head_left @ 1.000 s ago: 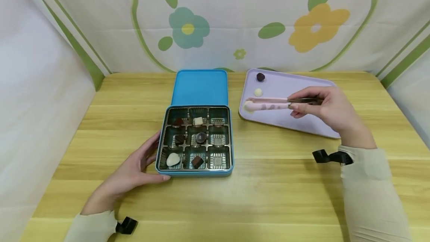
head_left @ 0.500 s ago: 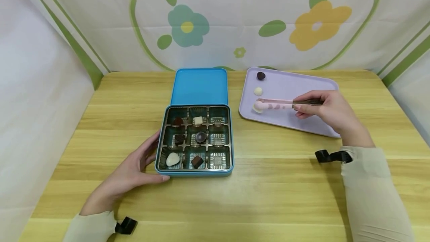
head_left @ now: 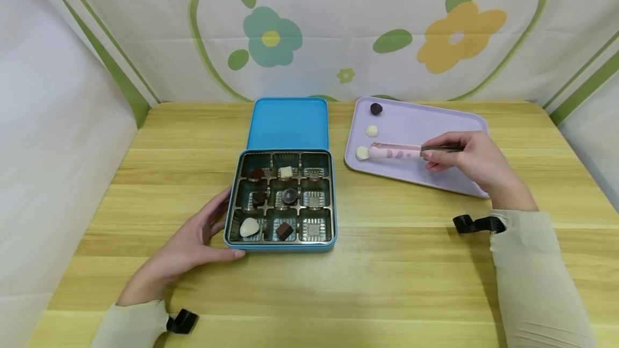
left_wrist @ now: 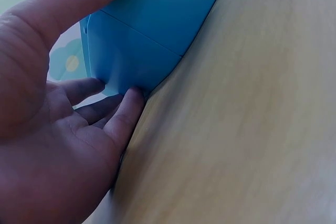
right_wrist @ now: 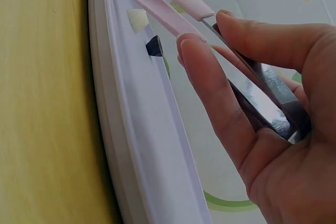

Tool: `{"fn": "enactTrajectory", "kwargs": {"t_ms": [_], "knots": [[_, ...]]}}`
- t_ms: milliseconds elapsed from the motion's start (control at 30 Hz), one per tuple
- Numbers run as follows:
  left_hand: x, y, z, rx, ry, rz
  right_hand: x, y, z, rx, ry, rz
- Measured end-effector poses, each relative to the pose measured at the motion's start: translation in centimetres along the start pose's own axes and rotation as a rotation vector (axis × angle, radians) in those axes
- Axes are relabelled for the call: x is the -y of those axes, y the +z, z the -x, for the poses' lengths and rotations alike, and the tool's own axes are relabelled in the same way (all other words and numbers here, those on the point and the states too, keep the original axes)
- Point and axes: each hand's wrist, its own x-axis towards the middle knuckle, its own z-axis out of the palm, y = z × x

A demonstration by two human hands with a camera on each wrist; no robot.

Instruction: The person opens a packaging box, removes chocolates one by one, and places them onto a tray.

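Note:
My right hand (head_left: pixel 466 157) grips pink-tipped metal tongs (head_left: pixel 396 151) over the lilac tray (head_left: pixel 430 181). The tong tips are right beside a white chocolate (head_left: pixel 362 153) near the tray's left edge. Behind it on the tray are another white chocolate (head_left: pixel 372 131) and a dark one (head_left: pixel 376 108). At the left front corner of a blue tin (head_left: pixel 290 248), my left hand (head_left: pixel 191 243) holds on, thumb at the front and fingers along the left side. Inside the tin, chocolates such as a white one (head_left: pixel 249 227) and a dark square one (head_left: pixel 284 231) fill the left and middle columns; the right column is bare.
The tin's blue lid (head_left: pixel 289 122) lies folded back behind it. Wooden table (head_left: pixel 387 283) stretches in front of the tin and tray. A flower-printed cloth (head_left: pixel 333 31) hangs along the back edge.
The tongs have shifted slightly right. Half a second ago the front white chocolate was under their tips and further right; now it sits left of them. My left hand keeps its place.

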Motion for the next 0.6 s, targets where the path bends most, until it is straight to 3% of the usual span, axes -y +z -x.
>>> {"fn": "enactTrajectory", "kwargs": {"t_ms": [233,500,600], "knots": [[-0.3,0.0,0.0,-0.002,-0.011,0.005,1.4,0.5,0.7,-0.073,-0.088,0.026],[-0.5,0.0,0.0,-0.011,-0.038,0.01,3.6,2.6,1.5,-0.125,-0.374,0.281],[-0.4,0.0,0.1,-0.009,-0.037,0.012,3.6,3.1,1.4,-0.142,-0.407,0.327]]}}
